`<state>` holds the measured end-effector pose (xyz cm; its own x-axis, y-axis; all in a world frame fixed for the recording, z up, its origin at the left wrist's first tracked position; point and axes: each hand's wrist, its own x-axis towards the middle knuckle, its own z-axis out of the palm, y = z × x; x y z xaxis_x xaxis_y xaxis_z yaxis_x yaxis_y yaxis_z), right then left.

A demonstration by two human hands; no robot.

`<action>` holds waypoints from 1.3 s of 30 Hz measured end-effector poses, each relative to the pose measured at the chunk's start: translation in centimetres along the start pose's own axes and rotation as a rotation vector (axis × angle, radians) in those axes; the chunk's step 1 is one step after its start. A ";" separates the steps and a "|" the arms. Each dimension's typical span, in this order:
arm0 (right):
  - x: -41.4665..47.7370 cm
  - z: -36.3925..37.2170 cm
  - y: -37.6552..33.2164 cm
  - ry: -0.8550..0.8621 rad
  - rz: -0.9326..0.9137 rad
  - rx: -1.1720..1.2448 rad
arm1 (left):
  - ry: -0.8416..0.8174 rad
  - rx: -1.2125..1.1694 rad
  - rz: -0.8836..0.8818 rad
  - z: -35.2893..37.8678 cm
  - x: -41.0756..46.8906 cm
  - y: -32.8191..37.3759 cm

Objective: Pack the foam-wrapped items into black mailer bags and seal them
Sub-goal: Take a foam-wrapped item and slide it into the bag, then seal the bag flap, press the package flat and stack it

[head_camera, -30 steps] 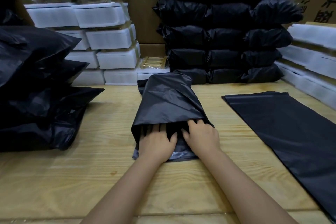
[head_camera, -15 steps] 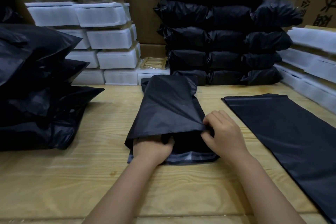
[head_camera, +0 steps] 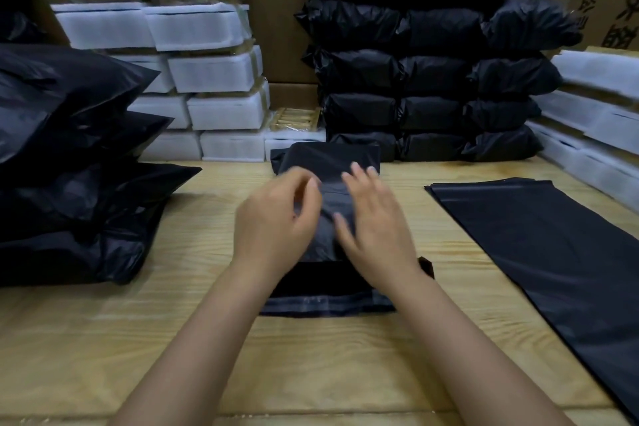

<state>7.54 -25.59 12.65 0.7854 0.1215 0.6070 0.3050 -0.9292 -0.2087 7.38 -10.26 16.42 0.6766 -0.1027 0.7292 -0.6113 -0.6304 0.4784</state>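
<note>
A filled black mailer bag (head_camera: 328,159) lies on the wooden table (head_camera: 311,373), with its open mouth and adhesive flap (head_camera: 325,304) towards me. Both hands hover over its middle. My left hand (head_camera: 276,221) is blurred, its fingers loosely curled above the bag with nothing plainly held. With straight fingers, my right hand (head_camera: 377,228) lies on the bag's top. The foam-wrapped item inside is hidden by the plastic.
Flat empty mailers (head_camera: 539,245) lie at the right. Sealed black packs (head_camera: 432,79) are stacked at the back. White foam-wrapped items stand back left (head_camera: 207,73) and along the right edge (head_camera: 594,107). Loose black bags (head_camera: 69,183) are heaped at the left, with cardboard boxes (head_camera: 276,10) behind.
Both hands left the bag's mouth and moved forward onto its middle. The lifted upper layer dropped, so the bag lies flatter with its flap showing.
</note>
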 end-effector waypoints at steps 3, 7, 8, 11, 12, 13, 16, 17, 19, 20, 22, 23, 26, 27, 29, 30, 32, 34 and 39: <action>-1.4 3.3 1.0 -0.339 0.028 -0.124 | -0.304 0.431 0.030 2.8 -1.3 -3.3; -2.4 4.7 3.3 -0.472 0.092 -0.144 | -0.659 0.456 -0.026 5.7 -4.3 -7.0; -2.6 4.7 3.4 -0.506 0.100 -0.149 | -0.689 0.449 -0.033 5.9 -4.6 -7.3; -2.5 4.7 3.5 -0.573 0.147 -0.149 | -0.711 0.467 -0.059 6.4 -4.5 -7.6; -2.4 4.7 3.5 -0.596 0.162 -0.147 | -0.740 0.466 -0.073 6.4 -4.4 -7.5; -2.3 4.8 3.5 -0.617 0.171 -0.147 | -0.770 0.461 -0.092 6.5 -4.4 -7.5; -2.0 4.5 3.3 -0.652 0.214 -0.120 | -0.811 0.439 -0.157 6.5 -4.2 -7.0; -1.8 4.4 3.2 -0.655 0.233 -0.103 | -0.807 0.432 -0.176 6.6 -4.1 -6.7; -1.5 4.2 3.1 -0.651 0.267 -0.068 | -0.795 0.422 -0.208 6.7 -4.0 -6.0; -1.4 4.0 2.9 -0.654 0.280 -0.053 | -0.803 0.404 -0.225 6.6 -3.9 -5.7; -0.9 3.5 2.7 -0.683 0.314 -0.012 | -0.837 0.333 -0.270 6.2 -3.4 -5.2; -0.8 3.2 2.5 -0.693 0.327 0.001 | -0.840 0.278 -0.306 5.9 -3.1 -5.2; -1.0 2.3 2.2 -0.479 0.328 -0.067 | -0.509 0.186 -0.376 4.1 -2.7 -5.8; -1.1 2.0 2.0 -0.310 0.297 -0.134 | -0.303 0.266 -0.292 3.5 -2.8 -6.0; -1.4 1.8 2.2 -0.074 0.177 -0.159 | -0.083 0.333 -0.123 2.8 -2.9 -6.5; -1.5 1.9 2.5 -0.050 0.105 -0.122 | -0.111 0.312 -0.064 2.7 -2.9 -6.9; -1.7 2.1 3.1 -0.255 0.013 -0.098 | -0.375 0.297 0.004 2.9 -3.2 -7.9; -2.1 2.9 3.7 -0.530 0.062 -0.102 | -0.673 0.398 -0.015 3.4 -3.6 -8.8; -2.3 3.9 4.8 -0.702 0.248 -0.091 | -0.891 0.527 -0.138 4.1 -3.7 -9.6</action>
<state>9.30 -28.97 7.27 0.9937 0.0706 -0.0876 0.0526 -0.9797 -0.1932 12.41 -6.95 7.08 0.9157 -0.3996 -0.0430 -0.3939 -0.9136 0.1003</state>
